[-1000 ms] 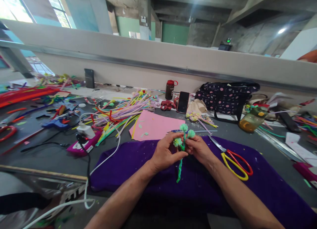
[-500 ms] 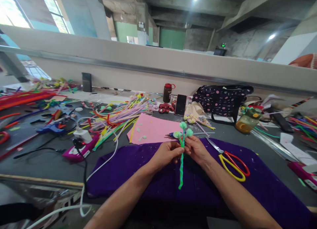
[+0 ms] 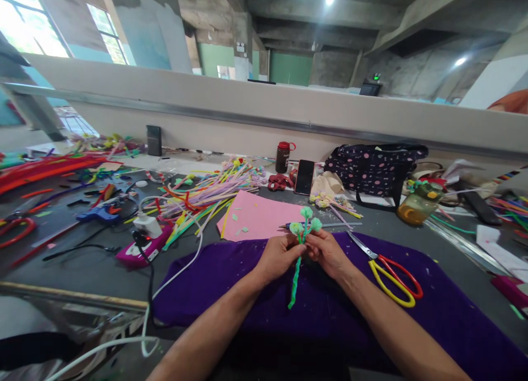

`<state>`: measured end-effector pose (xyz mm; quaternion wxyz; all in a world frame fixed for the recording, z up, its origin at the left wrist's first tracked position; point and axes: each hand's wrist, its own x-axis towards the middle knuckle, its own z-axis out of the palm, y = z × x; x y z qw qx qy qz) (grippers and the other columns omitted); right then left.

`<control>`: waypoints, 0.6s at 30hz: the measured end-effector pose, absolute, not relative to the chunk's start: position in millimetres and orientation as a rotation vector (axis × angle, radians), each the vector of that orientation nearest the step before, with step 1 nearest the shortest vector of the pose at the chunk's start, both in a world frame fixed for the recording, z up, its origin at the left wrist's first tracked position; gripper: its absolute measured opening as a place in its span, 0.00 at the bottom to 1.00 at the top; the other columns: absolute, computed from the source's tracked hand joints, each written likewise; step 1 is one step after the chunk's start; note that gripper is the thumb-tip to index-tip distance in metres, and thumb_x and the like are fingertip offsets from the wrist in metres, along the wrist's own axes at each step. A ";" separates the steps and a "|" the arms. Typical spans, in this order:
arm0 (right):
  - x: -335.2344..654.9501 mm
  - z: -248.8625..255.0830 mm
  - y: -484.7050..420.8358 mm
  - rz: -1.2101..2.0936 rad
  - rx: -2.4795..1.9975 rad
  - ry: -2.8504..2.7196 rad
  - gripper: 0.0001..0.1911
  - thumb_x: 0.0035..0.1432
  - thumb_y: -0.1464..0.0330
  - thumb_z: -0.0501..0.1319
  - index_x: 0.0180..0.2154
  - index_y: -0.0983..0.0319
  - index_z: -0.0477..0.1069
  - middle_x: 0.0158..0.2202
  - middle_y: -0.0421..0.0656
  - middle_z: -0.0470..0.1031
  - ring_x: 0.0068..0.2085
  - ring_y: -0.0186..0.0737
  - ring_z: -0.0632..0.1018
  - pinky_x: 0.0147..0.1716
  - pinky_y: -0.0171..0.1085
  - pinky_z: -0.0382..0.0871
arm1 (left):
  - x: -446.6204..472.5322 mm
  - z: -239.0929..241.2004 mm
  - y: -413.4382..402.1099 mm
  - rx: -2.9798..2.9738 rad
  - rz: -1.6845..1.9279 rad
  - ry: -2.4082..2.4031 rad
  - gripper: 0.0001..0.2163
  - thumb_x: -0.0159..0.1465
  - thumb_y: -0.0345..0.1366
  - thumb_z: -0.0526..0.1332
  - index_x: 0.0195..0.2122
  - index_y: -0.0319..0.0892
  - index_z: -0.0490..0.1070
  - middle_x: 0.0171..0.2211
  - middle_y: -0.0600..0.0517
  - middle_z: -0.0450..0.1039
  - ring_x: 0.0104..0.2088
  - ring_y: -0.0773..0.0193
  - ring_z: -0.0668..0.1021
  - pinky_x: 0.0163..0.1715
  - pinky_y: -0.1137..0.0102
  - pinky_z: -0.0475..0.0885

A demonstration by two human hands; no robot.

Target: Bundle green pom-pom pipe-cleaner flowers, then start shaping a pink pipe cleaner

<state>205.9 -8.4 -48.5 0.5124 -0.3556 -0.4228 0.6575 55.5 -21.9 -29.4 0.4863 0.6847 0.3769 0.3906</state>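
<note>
Both hands meet over a purple felt cloth (image 3: 231,285) spread on the dark grey worktable (image 3: 82,265). The left hand (image 3: 280,255) and the right hand (image 3: 328,253) each pinch the green twisted pipe-cleaner stem (image 3: 295,279) just below its three fluffy pale green heads, fingers closed tight on it from either side. The stem stands nearly upright between them, its heads above the knuckles and its lower end hanging free, tilted a little to the left, above the cloth

Scissors with red and yellow handles (image 3: 394,282) lie open on the cloth just right of the right wrist. Behind the hands a pink paper sheet (image 3: 258,216) lies flat, with a loose heap of coloured pipe cleaners (image 3: 202,194) to its left. Farther back stand a dark bottle with a red cap (image 3: 282,156), a black phone (image 3: 304,177) and a dark polka-dot bag (image 3: 373,166). A magenta tool (image 3: 142,248) with a white cable (image 3: 181,268) lies at the left
</note>
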 end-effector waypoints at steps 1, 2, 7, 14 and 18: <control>205.6 -47.8 -9.0 1.580 -0.858 -1.015 0.11 0.43 0.65 0.66 0.29 0.64 0.71 0.16 0.35 0.65 0.16 0.25 0.63 0.14 0.27 0.50 | 55.6 -27.9 -22.4 1.688 0.950 0.920 0.10 0.56 0.36 0.55 0.28 0.36 0.72 0.20 0.54 0.68 0.19 0.73 0.63 0.19 0.76 0.56; 205.4 -47.3 -9.4 1.580 -0.862 -1.016 0.11 0.43 0.66 0.66 0.30 0.64 0.71 0.16 0.35 0.65 0.16 0.25 0.63 0.14 0.27 0.50 | 55.8 -26.7 -22.8 1.705 0.947 0.914 0.10 0.57 0.36 0.55 0.29 0.36 0.73 0.21 0.53 0.69 0.19 0.72 0.63 0.20 0.76 0.56; 204.4 -47.4 -9.3 1.591 -0.889 -1.039 0.12 0.41 0.65 0.67 0.28 0.65 0.72 0.17 0.36 0.65 0.16 0.25 0.62 0.14 0.28 0.49 | 56.1 -27.3 -22.0 1.745 0.925 0.845 0.12 0.59 0.37 0.52 0.30 0.37 0.73 0.23 0.52 0.69 0.23 0.70 0.67 0.23 0.76 0.59; 203.5 -47.2 -8.7 1.594 -0.914 -1.009 0.12 0.41 0.65 0.67 0.28 0.66 0.72 0.17 0.35 0.65 0.15 0.23 0.62 0.14 0.27 0.48 | 53.6 -35.3 -18.7 1.633 0.904 0.955 0.15 0.57 0.45 0.54 0.27 0.37 0.69 0.17 0.56 0.63 0.17 0.73 0.62 0.18 0.75 0.54; 203.8 -47.1 -8.7 1.588 -0.923 -0.995 0.13 0.39 0.64 0.68 0.28 0.65 0.72 0.18 0.36 0.67 0.15 0.24 0.62 0.14 0.27 0.48 | 53.7 -37.1 -18.1 1.648 0.905 0.963 0.15 0.58 0.45 0.53 0.27 0.37 0.69 0.18 0.55 0.63 0.16 0.73 0.62 0.18 0.75 0.54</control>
